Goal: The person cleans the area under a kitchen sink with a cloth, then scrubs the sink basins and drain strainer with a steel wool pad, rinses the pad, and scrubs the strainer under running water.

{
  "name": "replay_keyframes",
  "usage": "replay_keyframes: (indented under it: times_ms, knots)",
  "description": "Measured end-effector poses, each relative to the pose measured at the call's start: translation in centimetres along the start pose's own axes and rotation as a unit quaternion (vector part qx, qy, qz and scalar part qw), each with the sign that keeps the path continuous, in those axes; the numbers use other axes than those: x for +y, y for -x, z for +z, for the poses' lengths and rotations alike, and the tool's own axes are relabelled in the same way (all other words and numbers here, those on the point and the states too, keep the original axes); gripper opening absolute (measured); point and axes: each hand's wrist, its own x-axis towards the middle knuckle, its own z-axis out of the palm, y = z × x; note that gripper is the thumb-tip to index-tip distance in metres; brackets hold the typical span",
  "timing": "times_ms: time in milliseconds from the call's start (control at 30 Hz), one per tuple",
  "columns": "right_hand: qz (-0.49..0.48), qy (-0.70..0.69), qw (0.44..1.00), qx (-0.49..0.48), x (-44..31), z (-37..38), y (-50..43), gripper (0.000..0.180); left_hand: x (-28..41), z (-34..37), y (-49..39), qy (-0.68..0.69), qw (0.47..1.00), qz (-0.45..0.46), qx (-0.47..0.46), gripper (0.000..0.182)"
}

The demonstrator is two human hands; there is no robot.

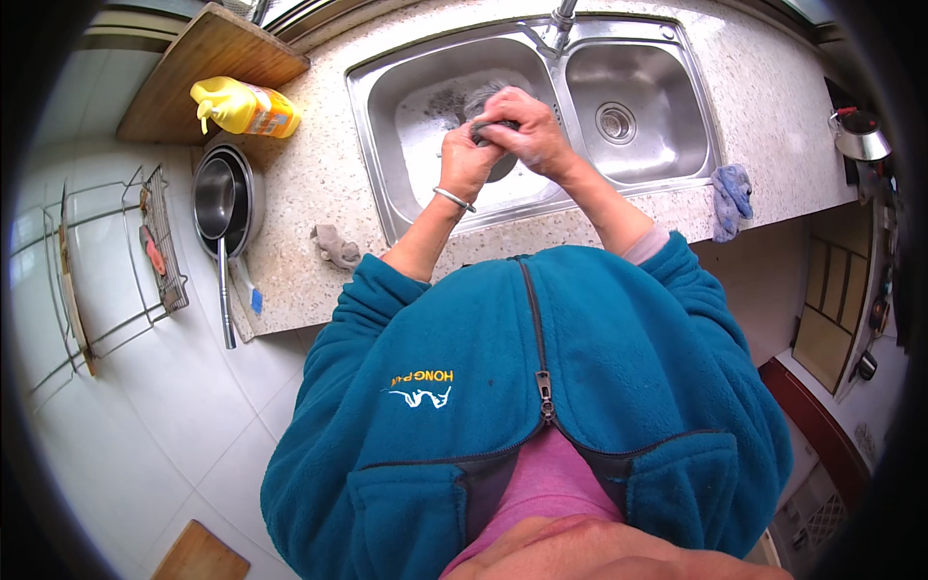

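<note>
Over the left basin of a stainless steel double sink (pixel 395 145), both my hands grip a wet grey cloth. My left hand (pixel 464 159), with a metal bangle at the wrist, holds its lower part. My right hand (pixel 533 130) closes on it from the right, touching the left. Part of the grey cloth (pixel 487 98) sticks out above the fingers. Dark specks lie in water in the basin below. The basin's drain area is partly hidden behind my hands. The faucet (pixel 560 32) stands at the sink's back edge, between the two basins.
A yellow pump bottle (pixel 254 109) lies by a wooden board (pixel 217 65) at the left. Nested pans (pixel 217 199) sit at the counter's left end. A crumpled grey cloth (pixel 333 246) lies near the front edge, a blue cloth (pixel 731 201) right of the sink. A kettle (pixel 863 138) stands far right.
</note>
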Motion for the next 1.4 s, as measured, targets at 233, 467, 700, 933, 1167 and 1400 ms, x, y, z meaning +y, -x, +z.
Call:
replay_keyframes:
  times_ms: [233,467,700,933,1167,1400]
  knots:
    - [0.212,-0.290,0.932,0.053,0.0,0.3,-0.5,0.025,1.8,-1.9,-0.7,0.100,0.992,0.074,0.022,0.015]
    - [0.239,-0.500,0.812,0.183,0.9,2.3,2.0,0.025,1.3,-1.0,-0.4,0.130,0.979,0.141,0.075,0.018]
    - [0.038,-0.051,0.997,-0.043,0.9,-0.7,-2.6,0.018,-0.3,-1.3,-0.6,0.099,0.989,0.108,0.016,0.012]
    - [0.207,-0.391,0.894,0.070,1.0,0.6,-0.9,0.017,1.5,-1.8,-0.6,0.252,0.961,0.112,0.012,0.014]
    - [0.228,-0.468,0.837,0.166,1.4,1.5,0.3,0.017,0.3,-1.0,-0.6,0.320,0.943,0.073,0.045,0.020]
    - [-0.043,0.096,0.994,0.026,0.2,0.0,-4.1,0.013,1.1,-2.8,-3.5,0.085,0.992,0.073,-0.054,0.022]
